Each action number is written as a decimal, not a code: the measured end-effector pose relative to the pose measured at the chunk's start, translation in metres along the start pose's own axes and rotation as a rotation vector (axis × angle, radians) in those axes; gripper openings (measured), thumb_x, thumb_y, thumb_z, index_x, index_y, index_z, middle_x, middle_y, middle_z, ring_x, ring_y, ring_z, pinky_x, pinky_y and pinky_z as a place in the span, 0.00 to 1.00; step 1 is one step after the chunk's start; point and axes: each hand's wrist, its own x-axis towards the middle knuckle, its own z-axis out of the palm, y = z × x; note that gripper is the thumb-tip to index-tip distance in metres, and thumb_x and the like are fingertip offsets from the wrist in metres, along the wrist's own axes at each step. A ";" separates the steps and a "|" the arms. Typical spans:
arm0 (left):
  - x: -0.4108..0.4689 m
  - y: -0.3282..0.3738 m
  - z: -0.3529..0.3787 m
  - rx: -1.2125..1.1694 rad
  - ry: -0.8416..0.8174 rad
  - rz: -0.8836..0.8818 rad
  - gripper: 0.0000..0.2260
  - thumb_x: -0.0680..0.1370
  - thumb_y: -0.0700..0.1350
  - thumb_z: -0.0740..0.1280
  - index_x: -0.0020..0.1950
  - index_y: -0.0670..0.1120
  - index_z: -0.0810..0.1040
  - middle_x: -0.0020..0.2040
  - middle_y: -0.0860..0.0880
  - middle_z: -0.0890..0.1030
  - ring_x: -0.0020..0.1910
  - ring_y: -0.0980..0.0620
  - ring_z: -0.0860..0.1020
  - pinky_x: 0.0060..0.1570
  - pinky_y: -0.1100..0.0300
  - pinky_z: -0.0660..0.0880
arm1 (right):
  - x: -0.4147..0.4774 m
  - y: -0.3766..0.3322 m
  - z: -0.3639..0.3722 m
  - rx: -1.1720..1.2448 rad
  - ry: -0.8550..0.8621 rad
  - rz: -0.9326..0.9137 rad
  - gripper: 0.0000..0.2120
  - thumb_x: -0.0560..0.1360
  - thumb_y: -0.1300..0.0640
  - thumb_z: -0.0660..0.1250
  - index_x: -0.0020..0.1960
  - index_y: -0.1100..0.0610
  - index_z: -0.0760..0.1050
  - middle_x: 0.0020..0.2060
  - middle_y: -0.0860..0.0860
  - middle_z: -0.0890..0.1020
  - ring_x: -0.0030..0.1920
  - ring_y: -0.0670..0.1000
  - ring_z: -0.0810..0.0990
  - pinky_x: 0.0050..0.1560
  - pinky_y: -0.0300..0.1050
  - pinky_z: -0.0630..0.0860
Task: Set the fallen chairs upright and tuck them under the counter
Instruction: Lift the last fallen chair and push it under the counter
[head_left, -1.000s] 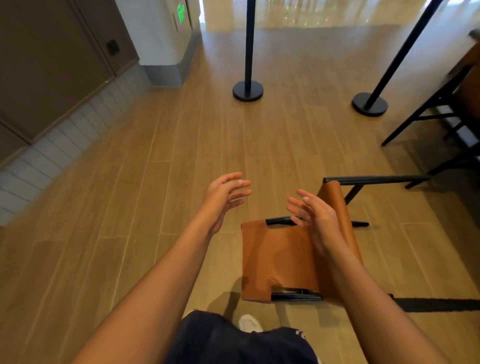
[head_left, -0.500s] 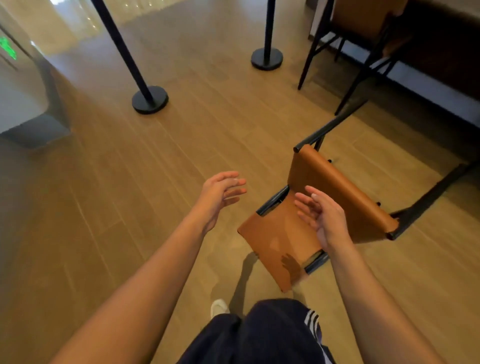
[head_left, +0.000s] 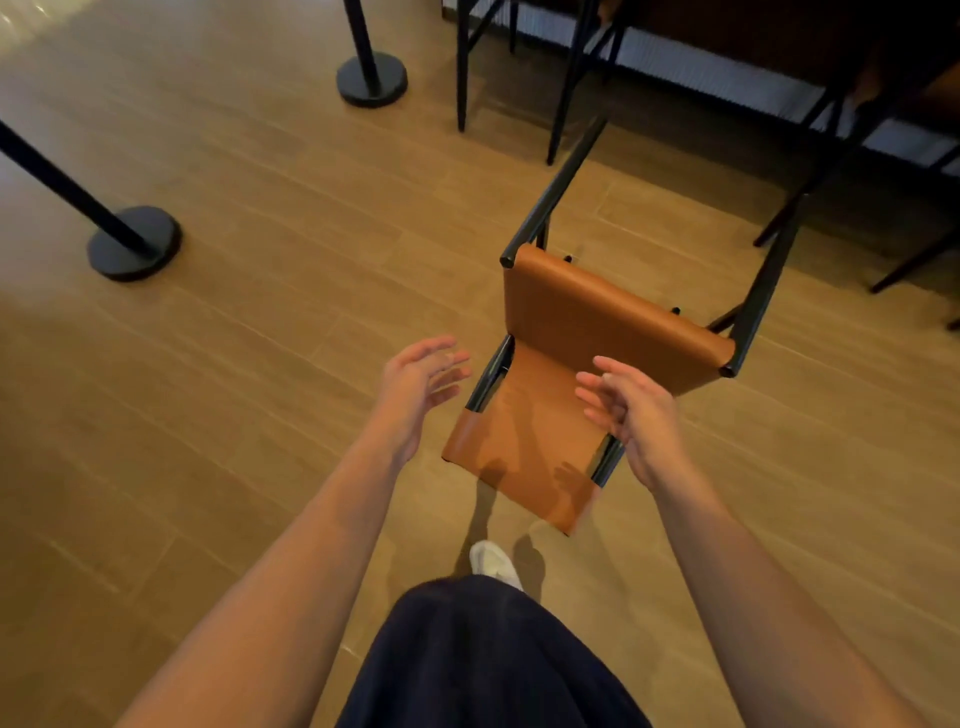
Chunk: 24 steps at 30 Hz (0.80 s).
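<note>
My left grip (head_left: 415, 384), a bare hand, is wide open with its fingers spread, and it holds nothing. It hangs in the air just left of the chair's black side bar. My right grip (head_left: 631, 410), the other bare hand, is open too, with its fingers straight and a little apart. It holds nothing and sits over the right edge of the chair's back. I cannot tell if it touches the leather.

The tan leather chair with the thin black metal frame (head_left: 608, 317) lies on its back on the brown wooden floor (head_left: 260, 312). Its back part is flat on the floor, right between my two grips. Its seat stands up just past my fingers, and its long black legs point away from me, toward the dark bench (head_left: 753, 36).

More black chair legs (head_left: 462, 67) stand upright by the bench. Two black posts with round flat feet (head_left: 132, 241) (head_left: 371, 78) stand well off to the left. A white shoe (head_left: 493, 561) shows near the chair's close edge.
</note>
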 end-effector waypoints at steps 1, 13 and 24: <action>0.004 0.000 0.000 0.016 -0.014 -0.009 0.09 0.78 0.39 0.64 0.57 0.45 0.78 0.53 0.45 0.84 0.51 0.48 0.82 0.50 0.55 0.76 | 0.000 0.003 0.001 0.009 0.018 0.001 0.11 0.79 0.60 0.61 0.56 0.52 0.79 0.48 0.52 0.86 0.49 0.50 0.85 0.46 0.44 0.79; 0.066 -0.070 -0.043 0.367 -0.330 -0.023 0.18 0.75 0.45 0.71 0.64 0.49 0.75 0.52 0.50 0.84 0.53 0.56 0.81 0.48 0.63 0.77 | 0.015 0.078 0.000 -0.147 0.201 -0.038 0.10 0.78 0.59 0.64 0.54 0.47 0.78 0.49 0.49 0.85 0.49 0.48 0.83 0.45 0.40 0.77; 0.194 -0.261 -0.053 0.641 -0.407 0.045 0.17 0.74 0.39 0.72 0.62 0.43 0.76 0.57 0.45 0.80 0.56 0.52 0.78 0.46 0.69 0.74 | 0.120 0.279 -0.014 -0.422 0.167 -0.084 0.16 0.77 0.66 0.65 0.63 0.56 0.76 0.54 0.51 0.79 0.52 0.43 0.77 0.44 0.26 0.72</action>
